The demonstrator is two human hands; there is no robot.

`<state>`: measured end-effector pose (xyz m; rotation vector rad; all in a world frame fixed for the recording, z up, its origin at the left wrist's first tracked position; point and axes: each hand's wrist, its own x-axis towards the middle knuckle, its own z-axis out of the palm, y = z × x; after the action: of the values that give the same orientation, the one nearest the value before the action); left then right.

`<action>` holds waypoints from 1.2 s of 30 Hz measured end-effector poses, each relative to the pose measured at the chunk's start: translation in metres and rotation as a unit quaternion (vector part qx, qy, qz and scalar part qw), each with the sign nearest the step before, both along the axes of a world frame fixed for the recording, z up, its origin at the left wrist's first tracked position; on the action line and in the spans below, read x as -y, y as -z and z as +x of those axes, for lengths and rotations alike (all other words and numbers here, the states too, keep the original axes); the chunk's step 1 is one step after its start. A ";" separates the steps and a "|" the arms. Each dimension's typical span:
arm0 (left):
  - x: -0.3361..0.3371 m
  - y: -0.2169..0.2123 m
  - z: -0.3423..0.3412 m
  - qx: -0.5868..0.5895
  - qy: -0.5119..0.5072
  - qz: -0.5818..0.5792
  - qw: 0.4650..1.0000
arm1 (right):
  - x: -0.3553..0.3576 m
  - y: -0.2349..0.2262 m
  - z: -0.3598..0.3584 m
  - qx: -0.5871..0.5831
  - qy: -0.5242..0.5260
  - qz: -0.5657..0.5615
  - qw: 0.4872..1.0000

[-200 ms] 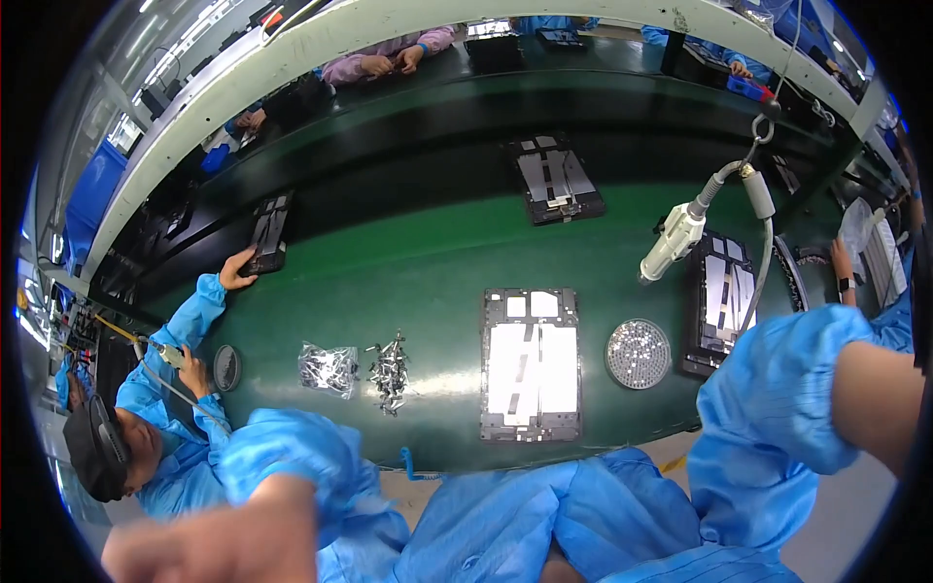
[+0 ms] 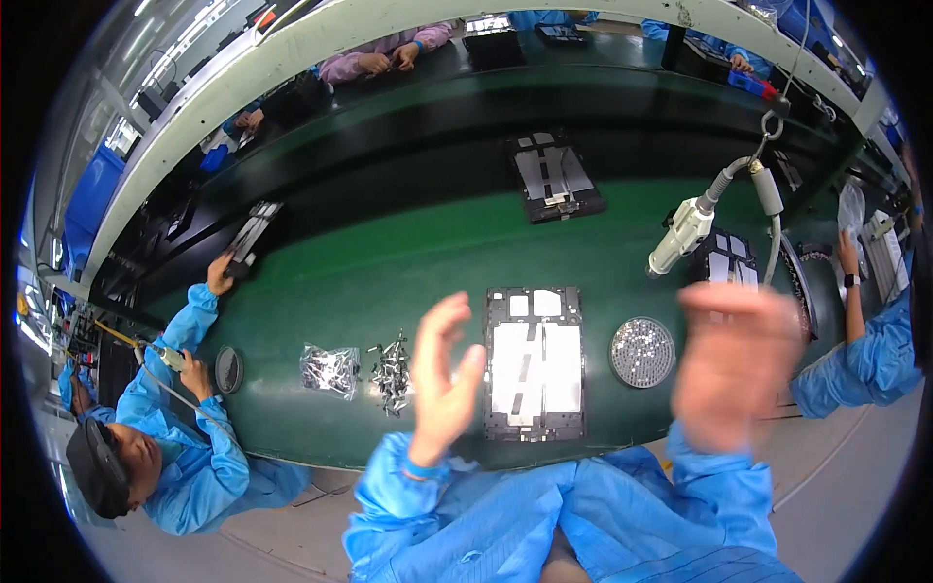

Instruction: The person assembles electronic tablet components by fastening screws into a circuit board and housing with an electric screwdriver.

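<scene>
The left hand (image 2: 442, 384) was raised with fingers spread and empty, just left of the dark rectangular device frame (image 2: 535, 361) lying flat on the green belt (image 2: 389, 262). A pile of small metal parts (image 2: 391, 373) lay beyond its thumb side. The right hand (image 2: 734, 364), blurred, looked open and empty, its fingers just right of a round screw dish (image 2: 641, 352).

- Two raised bare hands of the wearer: the left hand (image 2: 442, 374) open with fingers spread, the right hand (image 2: 734, 364) blurred.
- Four dark device panels on the green belt: one panel near the middle (image 2: 535, 361), one far (image 2: 554, 177), one at the right (image 2: 724, 257), one far left (image 2: 251, 233).
- One round dish of small bright screws (image 2: 641, 352).
- One clear bag of parts (image 2: 328, 369).
- One loose heap of small metal pieces (image 2: 391, 374).
- One hanging electric screwdriver (image 2: 685, 233).
- One small round dark dish at the left (image 2: 228, 369).
- Two co-workers in blue beside the belt: one left (image 2: 175, 457), one right (image 2: 865, 360).
</scene>
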<state>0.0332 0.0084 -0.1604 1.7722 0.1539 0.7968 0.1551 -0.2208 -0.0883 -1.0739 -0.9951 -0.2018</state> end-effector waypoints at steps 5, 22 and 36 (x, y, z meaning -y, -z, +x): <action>0.011 0.154 0.011 -0.121 -0.023 -0.142 0.982 | -0.037 0.171 0.002 -0.109 0.179 -0.431 0.878; 0.023 0.118 0.011 -0.129 -0.079 -0.057 0.987 | -0.022 0.119 0.102 -0.083 0.171 -0.105 0.976; 0.135 0.105 0.117 -0.077 0.179 0.497 0.846 | 0.024 0.099 0.115 -0.158 -0.018 -0.166 0.973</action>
<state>0.1503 -0.1264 -0.2656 2.7280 -0.5846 0.4585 0.2704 -0.2447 -0.1878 -1.3423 -0.7742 0.1694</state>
